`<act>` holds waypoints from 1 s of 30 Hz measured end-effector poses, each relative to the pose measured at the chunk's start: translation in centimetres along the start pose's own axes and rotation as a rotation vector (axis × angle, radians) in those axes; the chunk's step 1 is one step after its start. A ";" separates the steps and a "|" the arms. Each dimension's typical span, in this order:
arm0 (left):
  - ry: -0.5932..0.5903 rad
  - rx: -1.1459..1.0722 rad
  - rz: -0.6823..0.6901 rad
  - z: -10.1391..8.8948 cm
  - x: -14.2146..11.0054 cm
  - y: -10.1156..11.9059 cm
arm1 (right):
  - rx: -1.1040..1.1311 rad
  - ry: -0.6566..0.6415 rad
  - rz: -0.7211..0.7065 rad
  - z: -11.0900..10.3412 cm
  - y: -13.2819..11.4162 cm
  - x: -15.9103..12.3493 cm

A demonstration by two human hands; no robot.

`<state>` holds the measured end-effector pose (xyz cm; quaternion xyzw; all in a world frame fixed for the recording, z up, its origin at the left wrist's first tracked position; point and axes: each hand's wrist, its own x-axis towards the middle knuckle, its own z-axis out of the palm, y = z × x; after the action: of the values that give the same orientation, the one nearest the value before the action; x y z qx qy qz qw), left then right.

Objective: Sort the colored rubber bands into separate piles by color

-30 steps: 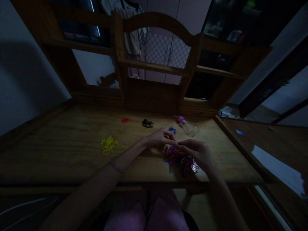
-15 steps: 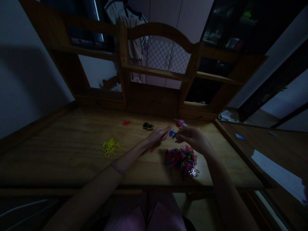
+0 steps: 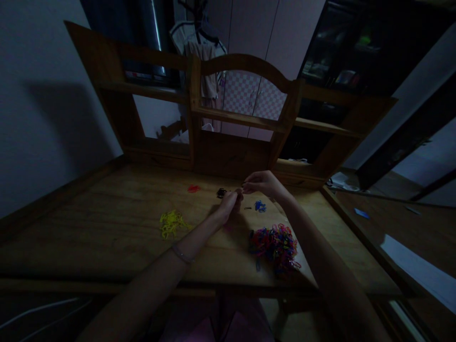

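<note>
My right hand is closed in a pinch above the table, with a small dark rubber band just showing at its fingertips. Close beside it, my left hand has its fingers drawn together; whatever they hold is too dim to make out. Black rubber bands lie behind the left hand, partly covered by it. To the right are a blue cluster of bands and one short dark band. A large mixed pile of colourful rubber bands lies nearer me, below the right forearm.
Yellow bands lie left of my left forearm, and a few red bands farther back. A wooden shelf unit stands along the table's back edge. On a side surface at right are white paper and a blue card.
My right hand has gone from the mixed pile up past the blue bands, then left toward the black ones. My left hand has drawn back slightly left. The view has shifted, too.
</note>
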<state>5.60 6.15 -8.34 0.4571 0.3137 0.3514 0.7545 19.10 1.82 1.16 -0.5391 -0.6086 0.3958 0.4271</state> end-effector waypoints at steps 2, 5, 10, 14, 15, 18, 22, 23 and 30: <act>-0.014 0.004 -0.009 0.1 -0.1 -0.1 | -0.010 0.008 0.003 0.3 0.3 1.9; 0.032 -0.002 0.014 0.0 0.0 -0.1 | -0.093 0.031 0.003 0.4 1.2 3.9; 0.211 -0.045 0.178 -0.8 0.4 0.9 | -0.188 0.041 0.029 -0.9 2.1 3.1; 0.292 -0.085 0.280 -1.4 0.6 1.9 | -0.451 -0.131 0.187 -1.0 2.6 -0.6; 0.304 -0.087 0.294 -1.5 0.6 2.0 | -0.521 -0.150 0.191 -0.7 2.8 -1.5; 0.321 -0.036 0.342 -1.4 0.6 1.9 | -0.679 -0.145 0.159 0.6 3.7 -3.7; 0.282 0.121 0.440 -1.1 0.5 1.4 | -0.747 -0.181 0.111 1.3 4.4 -4.5; 0.275 0.157 0.455 -1.0 0.4 1.3 | -0.758 -0.191 0.128 1.4 4.4 -4.4; 0.264 0.261 0.494 -0.6 0.0 1.2 | -0.876 -0.349 0.236 1.6 2.6 -3.3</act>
<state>4.86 6.84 -7.47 0.5630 0.3307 0.5371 0.5340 18.57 -1.24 -2.12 -0.6590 -0.7153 0.2325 0.0037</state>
